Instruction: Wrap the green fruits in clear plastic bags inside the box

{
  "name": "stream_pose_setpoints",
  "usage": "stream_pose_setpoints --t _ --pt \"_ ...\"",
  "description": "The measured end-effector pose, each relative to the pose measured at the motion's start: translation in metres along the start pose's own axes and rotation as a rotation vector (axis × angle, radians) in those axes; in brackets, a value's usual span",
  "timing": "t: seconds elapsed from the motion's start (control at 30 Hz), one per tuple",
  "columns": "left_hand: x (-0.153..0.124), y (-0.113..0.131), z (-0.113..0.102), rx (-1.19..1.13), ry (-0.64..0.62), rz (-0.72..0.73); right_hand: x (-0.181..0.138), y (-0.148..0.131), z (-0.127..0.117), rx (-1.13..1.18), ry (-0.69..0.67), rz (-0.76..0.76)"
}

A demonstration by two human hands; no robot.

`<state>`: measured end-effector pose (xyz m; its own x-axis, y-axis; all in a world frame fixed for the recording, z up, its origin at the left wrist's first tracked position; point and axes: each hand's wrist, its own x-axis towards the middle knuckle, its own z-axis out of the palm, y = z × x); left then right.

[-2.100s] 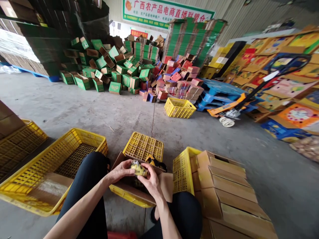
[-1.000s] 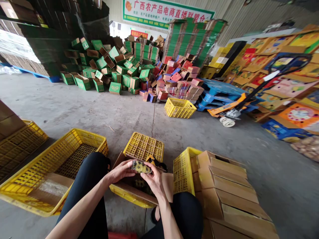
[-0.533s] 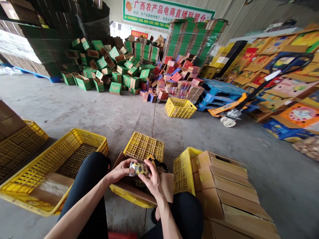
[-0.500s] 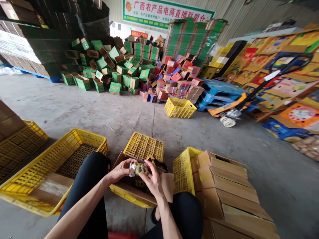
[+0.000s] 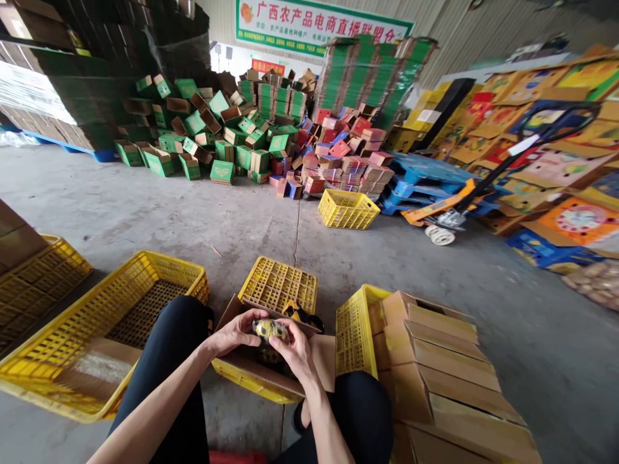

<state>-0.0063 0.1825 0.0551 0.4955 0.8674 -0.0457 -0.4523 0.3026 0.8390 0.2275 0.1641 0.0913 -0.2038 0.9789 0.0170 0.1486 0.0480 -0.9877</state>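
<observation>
Near the frame's lower centre, a clear-wrapped yellow-and-dark item [image 5: 265, 329] was gripped between the left hand [image 5: 236, 334] and right hand [image 5: 293, 345], above an open carton [image 5: 323, 359]; if its possibly slick surface slipped, it could have been dropped.

Glossy clear film [image 5: 264, 324] covers the mottled item [image 5: 269, 332] above the open, matt cardboard carton [image 5: 323, 361]; right of the carton is a plastic crate [image 5: 355, 328], left of it matt cloth trousers [image 5: 170, 367], beyond it scuffed floor [image 5: 242, 222]
</observation>
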Motion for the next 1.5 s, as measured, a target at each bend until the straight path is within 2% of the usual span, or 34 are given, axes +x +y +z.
stream_pose_setpoints --t 0.17,0.53,0.93,1.13,1.37,1.5 --pt "0.002 -0.002 0.0 0.02 0.038 -0.002 0.0 0.0 0.0 -0.007 0.011 -0.04" --pt "-0.003 0.011 0.011 0.103 0.024 -0.04 0.0 -0.013 0.006 -0.057 -0.015 -0.107" --pt "-0.003 0.015 0.013 0.211 0.074 -0.016 -0.005 -0.017 0.003 -0.05 -0.041 -0.052" --pt "-0.002 0.009 0.008 0.266 0.06 -0.015 -0.003 -0.012 0.001 -0.124 -0.052 -0.092" --pt "-0.001 -0.002 0.003 0.111 0.035 -0.041 -0.002 -0.004 0.0 -0.081 -0.014 -0.131" --pt "-0.004 0.0 0.003 0.005 0.095 -0.155 -0.002 -0.002 0.0 -0.084 0.029 -0.136"
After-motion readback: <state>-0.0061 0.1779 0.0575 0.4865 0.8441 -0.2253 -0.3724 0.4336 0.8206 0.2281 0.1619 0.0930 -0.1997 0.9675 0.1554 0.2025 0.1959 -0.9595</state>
